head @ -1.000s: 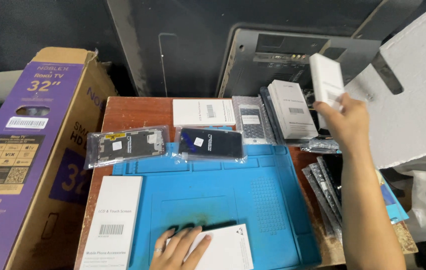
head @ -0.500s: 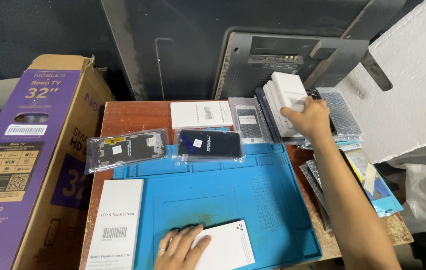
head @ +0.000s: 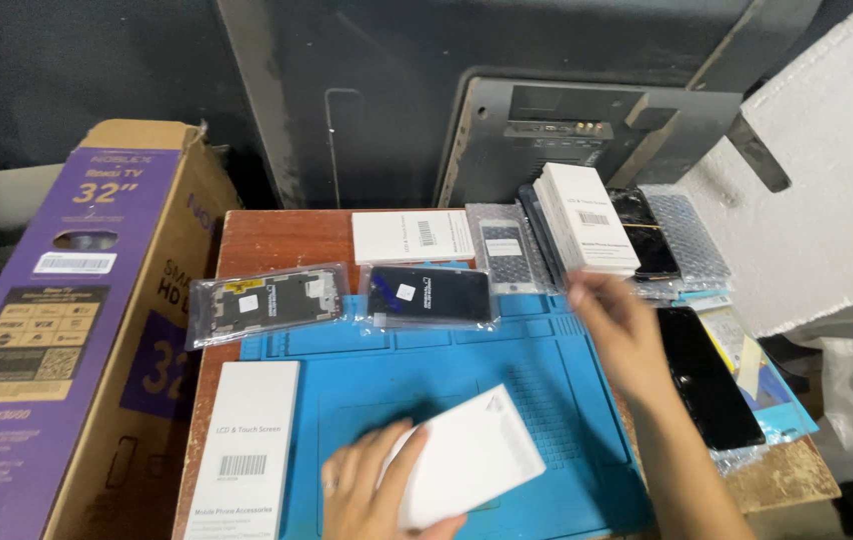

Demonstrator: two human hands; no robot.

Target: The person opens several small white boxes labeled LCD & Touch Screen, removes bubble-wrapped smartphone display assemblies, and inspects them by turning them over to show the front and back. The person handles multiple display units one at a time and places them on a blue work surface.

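My left hand (head: pixel 377 490) pinches a white box (head: pixel 467 455) over the blue mat (head: pixel 547 390) | my right hand (head: pixel 617 325) hovers empty, fingers loosely spread, just below the stacked white boxes (head: pixel 587 215).

The flat white cardboard box (head: pixel 472 455) under the left hand (head: pixel 372 490) looks matt and smooth. It lies on a blue rubbery work mat (head: pixel 557 385) with moulded ridges. The worn reddish wooden table (head: pixel 282 240) looks scuffed. The clear plastic-wrapped black phone screen (head: pixel 430 296) is glossy. The tall purple-printed brown cardboard carton (head: pixel 67 330) has a slight sheen.
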